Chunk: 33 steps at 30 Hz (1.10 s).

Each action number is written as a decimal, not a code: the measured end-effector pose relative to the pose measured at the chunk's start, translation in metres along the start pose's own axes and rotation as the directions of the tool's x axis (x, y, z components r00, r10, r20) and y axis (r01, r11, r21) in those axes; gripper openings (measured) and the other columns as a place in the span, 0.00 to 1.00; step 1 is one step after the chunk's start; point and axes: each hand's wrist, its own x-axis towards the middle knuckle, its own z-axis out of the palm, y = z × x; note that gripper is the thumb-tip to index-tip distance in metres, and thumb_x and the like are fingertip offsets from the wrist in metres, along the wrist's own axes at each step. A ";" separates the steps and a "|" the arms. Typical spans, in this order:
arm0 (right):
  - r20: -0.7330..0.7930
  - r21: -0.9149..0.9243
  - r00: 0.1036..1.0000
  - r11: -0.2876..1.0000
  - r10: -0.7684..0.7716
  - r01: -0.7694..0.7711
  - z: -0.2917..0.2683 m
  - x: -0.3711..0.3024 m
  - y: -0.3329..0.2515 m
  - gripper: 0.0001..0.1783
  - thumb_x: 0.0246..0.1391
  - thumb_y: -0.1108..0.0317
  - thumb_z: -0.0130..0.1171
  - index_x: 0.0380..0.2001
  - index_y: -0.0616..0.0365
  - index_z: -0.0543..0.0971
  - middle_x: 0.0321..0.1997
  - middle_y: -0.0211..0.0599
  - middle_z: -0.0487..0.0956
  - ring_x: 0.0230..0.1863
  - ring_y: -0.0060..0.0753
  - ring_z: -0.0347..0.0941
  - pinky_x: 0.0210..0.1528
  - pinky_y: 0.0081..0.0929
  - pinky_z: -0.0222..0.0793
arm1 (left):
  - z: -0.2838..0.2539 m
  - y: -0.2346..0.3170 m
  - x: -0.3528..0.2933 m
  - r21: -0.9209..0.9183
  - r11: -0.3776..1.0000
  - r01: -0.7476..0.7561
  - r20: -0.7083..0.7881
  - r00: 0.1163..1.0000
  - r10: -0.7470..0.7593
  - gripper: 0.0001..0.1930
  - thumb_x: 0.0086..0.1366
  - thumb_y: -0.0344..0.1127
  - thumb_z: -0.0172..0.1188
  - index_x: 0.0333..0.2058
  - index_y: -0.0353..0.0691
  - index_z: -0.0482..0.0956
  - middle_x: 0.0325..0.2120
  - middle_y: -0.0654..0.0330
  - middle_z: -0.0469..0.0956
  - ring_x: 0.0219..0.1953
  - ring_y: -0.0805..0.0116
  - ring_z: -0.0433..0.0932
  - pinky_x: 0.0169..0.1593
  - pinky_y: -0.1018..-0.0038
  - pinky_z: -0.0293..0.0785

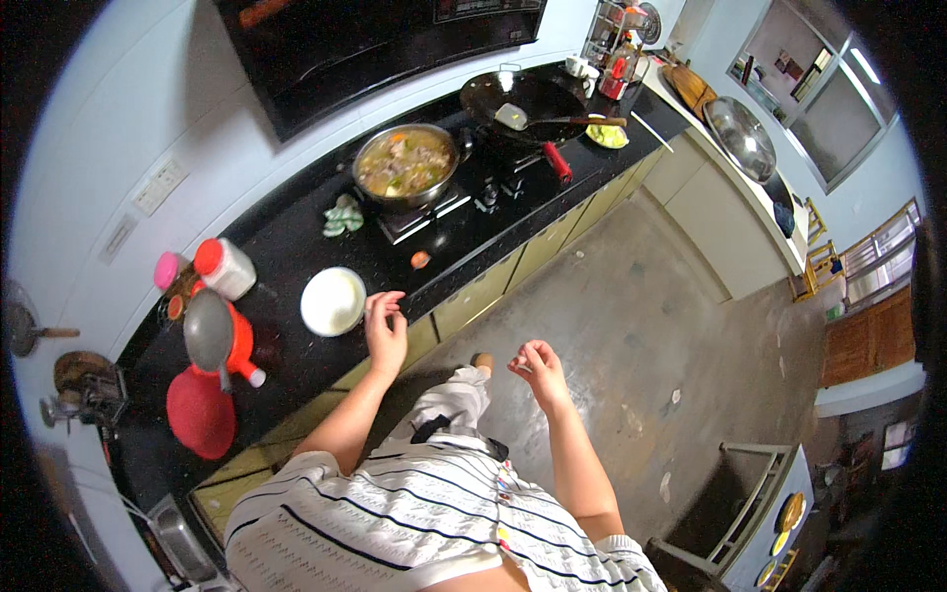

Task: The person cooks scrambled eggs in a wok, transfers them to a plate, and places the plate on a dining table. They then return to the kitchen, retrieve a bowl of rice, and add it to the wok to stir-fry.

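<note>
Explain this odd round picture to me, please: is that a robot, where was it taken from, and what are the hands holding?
No robot here: these are a person's own bare hands. The one picture comes from a wide camera worn on the head, looking down, so straight edges bend. The left hand is beside a white bowl, with nothing visible in it. The right hand hangs away from the counter, fingertips close together; whether they hold something small, I can't tell. Along that black counter are a pot of food, a dark wok with a spatula, and a jar with a red lid.
</note>
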 end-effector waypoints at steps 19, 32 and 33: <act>0.506 -0.844 0.782 -0.019 -0.364 0.537 -0.100 0.341 -0.139 0.18 0.54 0.63 0.58 0.48 0.55 0.75 0.31 0.48 0.78 0.29 0.50 0.77 0.31 0.39 0.73 | 0.289 0.017 0.124 0.002 0.930 0.367 0.094 0.926 -0.366 0.21 0.53 0.18 0.55 0.46 0.42 0.71 0.46 0.52 0.62 0.33 0.63 0.75 0.33 0.77 0.75; 0.469 -0.717 0.638 0.158 -0.611 0.679 -0.044 0.568 -0.037 0.28 0.59 0.46 0.47 0.39 0.65 0.75 0.25 0.35 0.76 0.30 0.36 0.73 0.30 0.42 0.70 | 0.270 0.070 -0.058 -0.143 0.563 0.814 -0.332 0.496 -0.802 0.18 0.59 0.20 0.49 0.48 0.39 0.69 0.47 0.56 0.63 0.33 0.66 0.78 0.35 0.74 0.76; 0.444 -0.736 0.645 0.158 -0.621 0.658 -0.044 0.571 -0.034 0.30 0.59 0.44 0.47 0.39 0.67 0.76 0.22 0.34 0.76 0.28 0.36 0.74 0.27 0.41 0.69 | 0.273 0.083 -0.054 -0.147 0.529 0.835 -0.353 0.455 -0.817 0.17 0.59 0.20 0.48 0.48 0.38 0.70 0.47 0.56 0.64 0.34 0.66 0.79 0.34 0.74 0.76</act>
